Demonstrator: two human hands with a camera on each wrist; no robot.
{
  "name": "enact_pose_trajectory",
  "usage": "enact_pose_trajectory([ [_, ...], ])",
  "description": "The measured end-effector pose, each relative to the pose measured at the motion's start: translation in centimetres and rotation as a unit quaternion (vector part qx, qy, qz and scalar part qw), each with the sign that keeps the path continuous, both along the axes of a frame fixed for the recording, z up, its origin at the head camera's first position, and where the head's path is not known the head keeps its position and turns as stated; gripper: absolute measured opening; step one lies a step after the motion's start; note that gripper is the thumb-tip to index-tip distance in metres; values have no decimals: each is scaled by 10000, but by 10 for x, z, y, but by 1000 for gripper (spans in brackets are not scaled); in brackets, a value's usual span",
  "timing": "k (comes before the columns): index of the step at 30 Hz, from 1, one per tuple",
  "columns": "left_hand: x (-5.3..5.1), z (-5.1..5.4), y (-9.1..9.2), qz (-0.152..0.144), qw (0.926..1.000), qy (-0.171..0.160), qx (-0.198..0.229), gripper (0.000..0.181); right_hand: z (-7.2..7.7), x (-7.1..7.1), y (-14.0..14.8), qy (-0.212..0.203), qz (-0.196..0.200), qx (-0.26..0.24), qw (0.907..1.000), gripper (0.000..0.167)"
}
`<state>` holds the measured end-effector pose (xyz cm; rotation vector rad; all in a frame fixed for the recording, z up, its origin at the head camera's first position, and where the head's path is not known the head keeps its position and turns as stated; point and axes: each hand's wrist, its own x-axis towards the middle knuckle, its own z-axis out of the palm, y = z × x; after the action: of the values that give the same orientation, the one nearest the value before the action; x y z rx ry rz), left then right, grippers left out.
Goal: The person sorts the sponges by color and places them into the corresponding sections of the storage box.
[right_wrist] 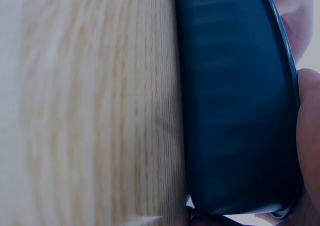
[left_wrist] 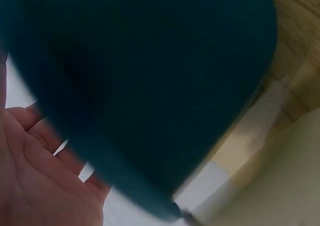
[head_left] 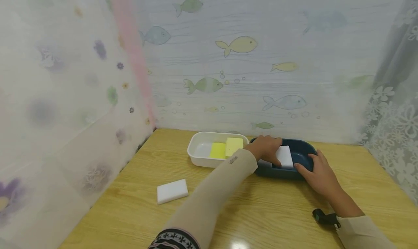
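Observation:
My left hand (head_left: 266, 147) reaches into a dark blue basin (head_left: 277, 173), with the thumb at the near end of a white sponge (head_left: 285, 156) and the fingertips at its far end. More white shows in the basin under that hand. At the basin's right end my right hand (head_left: 321, 173) grips the rim, thumb on the near side. In the left wrist view the basin's blurred wall (left_wrist: 165, 85) hides most of what the left hand (left_wrist: 47, 171) touches. Past the basin's outer wall (right_wrist: 240, 100), the right wrist view shows parts of fingers (right_wrist: 309, 131).
Left of the blue basin stands a white basin (head_left: 197, 160) with a bright yellow sponge (head_left: 217, 150) and a pale yellow sponge (head_left: 234, 146) in it. Another white sponge (head_left: 172, 191) lies on the wooden table (head_left: 130, 209). Patterned curtains (head_left: 196, 60) hang behind.

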<state>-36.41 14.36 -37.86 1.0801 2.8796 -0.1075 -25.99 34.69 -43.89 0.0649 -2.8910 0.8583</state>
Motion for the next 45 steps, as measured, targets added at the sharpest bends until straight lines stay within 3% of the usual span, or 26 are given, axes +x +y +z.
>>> enact_pose_trajectory([
  [11,-3,-14,1,-50,9999,69,-102,74,2,-1,-4,-8,-32,38,10000,98],
  [24,-4,-21,2,197,9997,-146,19,77,0,-2,-5,11,27,49,10000,97],
  [30,-3,-15,-2,12,9999,-146,49,77,0,-2,-6,28,39,65,10000,97],
  [38,5,3,-15,-46,9992,-321,249,91,-1,-1,-4,-8,17,82,10000,98],
  [45,9,12,-42,-317,9973,-225,616,95,0,1,-2,-2,-32,98,9999,96],
])
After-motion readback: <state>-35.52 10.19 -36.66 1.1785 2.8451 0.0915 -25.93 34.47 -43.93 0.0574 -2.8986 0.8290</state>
